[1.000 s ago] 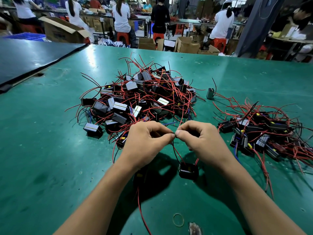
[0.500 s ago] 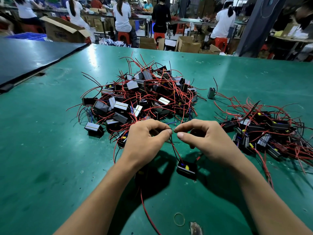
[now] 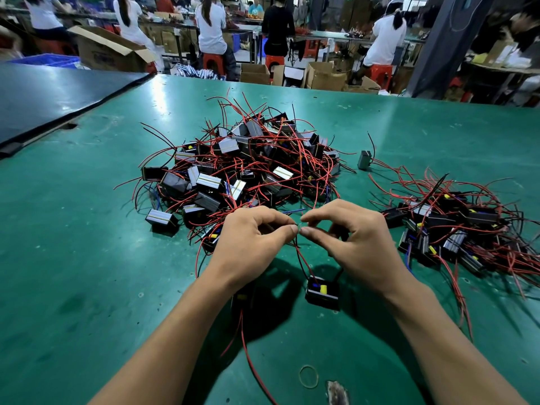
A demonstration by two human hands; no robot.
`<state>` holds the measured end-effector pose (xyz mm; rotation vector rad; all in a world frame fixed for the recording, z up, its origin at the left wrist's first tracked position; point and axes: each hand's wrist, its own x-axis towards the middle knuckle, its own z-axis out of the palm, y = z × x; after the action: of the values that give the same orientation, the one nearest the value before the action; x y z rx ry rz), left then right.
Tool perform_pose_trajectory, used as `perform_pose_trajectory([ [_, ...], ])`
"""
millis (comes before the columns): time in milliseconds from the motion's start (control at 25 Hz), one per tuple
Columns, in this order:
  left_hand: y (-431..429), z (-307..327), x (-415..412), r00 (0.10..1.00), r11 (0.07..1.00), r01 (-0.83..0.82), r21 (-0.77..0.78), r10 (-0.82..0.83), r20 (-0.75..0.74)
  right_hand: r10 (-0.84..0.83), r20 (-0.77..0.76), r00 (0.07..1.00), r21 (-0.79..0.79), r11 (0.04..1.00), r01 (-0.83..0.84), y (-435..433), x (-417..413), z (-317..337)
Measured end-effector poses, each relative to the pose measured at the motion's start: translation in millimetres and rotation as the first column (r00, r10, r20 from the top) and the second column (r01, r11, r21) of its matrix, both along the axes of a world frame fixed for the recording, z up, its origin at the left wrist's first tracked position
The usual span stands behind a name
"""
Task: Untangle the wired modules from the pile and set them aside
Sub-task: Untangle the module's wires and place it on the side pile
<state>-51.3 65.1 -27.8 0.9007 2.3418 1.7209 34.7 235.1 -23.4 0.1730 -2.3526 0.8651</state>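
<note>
**Both hands pinching one module's wires at frame centre**

Your left hand (image 3: pixel 251 244) and right hand (image 3: pixel 356 244) meet just below the middle of the frame. On each, thumb and forefinger are closed in a pinch and the other fingers are curled. Between the two pinches you hold the thin wires (image 3: pixel 302 260), one red and one black. They run down to a small black module (image 3: pixel 323 292) with a yellow part on top, lying low between your wrists. Whether it rests on the green table (image 3: pixel 87 258) or hangs just above it cannot be told.

A second dark module (image 3: pixel 242 299) sits in shadow under your left wrist. A red wire (image 3: pixel 248 349) trails from it toward the bottom edge.

The big tangled pile (image 3: pixel 248 171) of modules and red wires fills the centre, just above your hands. A smaller heap (image 3: pixel 455 229) spreads along the right side, well apart from the pile. One lone grey module (image 3: pixel 364 160) stands between them, higher in the frame.

A rubber band (image 3: pixel 309 376) lies near the bottom centre. A dark mat (image 3: pixel 58 92) covers the upper left, and people sit at benches along the top.
</note>
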Motion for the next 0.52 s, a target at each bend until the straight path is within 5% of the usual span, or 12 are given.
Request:
perform_pose_trajectory([
  [240,1.3,-0.5,4.9,0.991,0.999,0.04,-0.018,-0.042,-0.131,-0.065,0.166,0.984,-0.208,0.973,0.099,-2.4,-1.6,-1.7],
  [520,-0.5,-0.1,1.1,1.0,1.0,0.013,0.011,-0.013,-0.017,0.034,0.096,0.995,-0.117,0.993,-0.023,1.7,1.1,2.3],
])
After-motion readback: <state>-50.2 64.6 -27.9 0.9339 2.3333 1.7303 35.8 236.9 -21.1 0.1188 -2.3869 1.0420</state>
